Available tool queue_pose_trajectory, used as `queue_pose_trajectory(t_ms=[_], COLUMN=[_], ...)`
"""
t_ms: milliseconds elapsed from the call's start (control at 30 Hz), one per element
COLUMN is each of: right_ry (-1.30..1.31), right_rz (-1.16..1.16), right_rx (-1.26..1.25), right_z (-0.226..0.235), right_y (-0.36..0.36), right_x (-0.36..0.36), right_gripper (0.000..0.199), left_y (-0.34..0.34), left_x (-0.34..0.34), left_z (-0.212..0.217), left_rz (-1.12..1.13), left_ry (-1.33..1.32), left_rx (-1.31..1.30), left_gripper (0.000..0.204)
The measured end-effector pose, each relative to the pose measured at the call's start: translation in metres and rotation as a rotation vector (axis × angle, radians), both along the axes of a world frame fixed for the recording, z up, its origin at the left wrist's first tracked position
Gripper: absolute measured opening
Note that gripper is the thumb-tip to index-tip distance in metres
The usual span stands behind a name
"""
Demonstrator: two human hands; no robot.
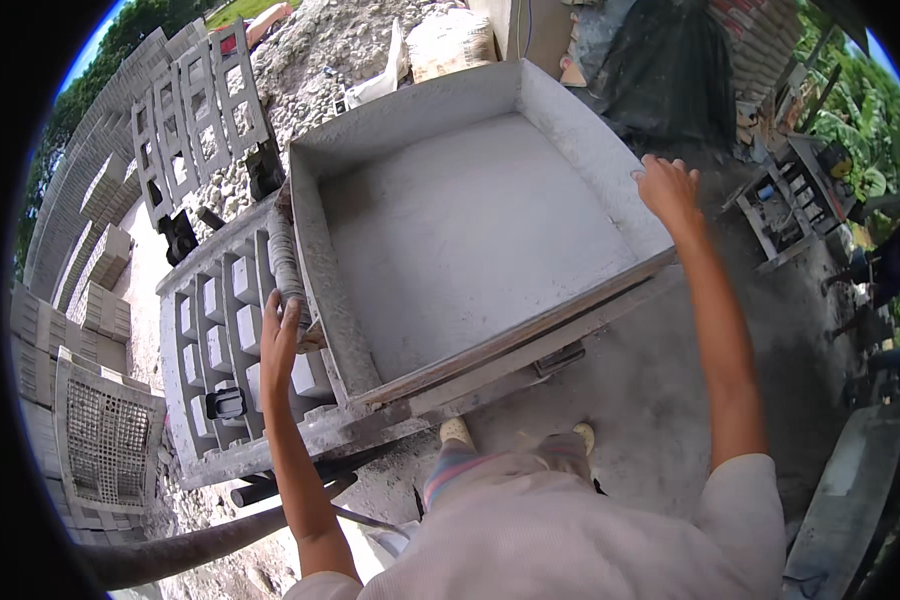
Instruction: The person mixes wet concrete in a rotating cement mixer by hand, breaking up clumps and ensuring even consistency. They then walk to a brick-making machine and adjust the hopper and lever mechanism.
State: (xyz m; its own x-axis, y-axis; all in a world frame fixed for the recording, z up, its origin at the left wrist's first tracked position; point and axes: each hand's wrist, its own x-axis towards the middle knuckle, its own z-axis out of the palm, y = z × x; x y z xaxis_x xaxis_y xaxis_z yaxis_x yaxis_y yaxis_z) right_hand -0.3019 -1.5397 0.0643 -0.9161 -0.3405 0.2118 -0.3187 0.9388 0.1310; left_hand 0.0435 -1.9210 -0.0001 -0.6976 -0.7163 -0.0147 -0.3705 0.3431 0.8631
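A wide, shallow metal tray (480,230) coated in grey cement dust lies in front of me, with a thin dusty layer over its floor. My right hand (667,188) is closed over the tray's right rim, fingers curled at the edge. Along the tray's left side runs a ridged roller (284,262). My left hand (279,335) lies at the near end of this roller with its fingers stretched out; its thumb is hidden. Left of that hand is a metal block mould (210,330) with rows of rectangular grey blocks between its bars.
Behind the mould stands an upright metal frame (198,105) with rectangular openings. Stacked concrete blocks (105,260) and a mesh screen (105,435) are on the left. Gravel (320,50) and a sack (450,45) lie beyond the tray. A dark sheet (670,80) and a small dusty machine (795,200) are right.
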Motion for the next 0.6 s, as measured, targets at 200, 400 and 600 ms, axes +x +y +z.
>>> queue_pose_trajectory(t_ms=[200,400,600], right_ry=[0.092,0.138,0.146], right_rz=[0.082,0.152,0.183], right_rx=[-0.016,-0.013,-0.049], right_z=[-0.014,-0.022,-0.021], right_y=[0.002,0.004,0.008], right_x=[0.0,-0.002,-0.015], right_gripper=[0.025,0.024,0.023], left_y=[-0.033,-0.041,-0.031], left_x=[-0.018,-0.021,-0.02], left_z=[-0.027,-0.031,-0.034], left_rz=[0.041,0.036,0.111], left_ry=[0.21,0.403,0.386], left_rx=[0.358,0.652,0.618], left_gripper=[0.065,0.053,0.058])
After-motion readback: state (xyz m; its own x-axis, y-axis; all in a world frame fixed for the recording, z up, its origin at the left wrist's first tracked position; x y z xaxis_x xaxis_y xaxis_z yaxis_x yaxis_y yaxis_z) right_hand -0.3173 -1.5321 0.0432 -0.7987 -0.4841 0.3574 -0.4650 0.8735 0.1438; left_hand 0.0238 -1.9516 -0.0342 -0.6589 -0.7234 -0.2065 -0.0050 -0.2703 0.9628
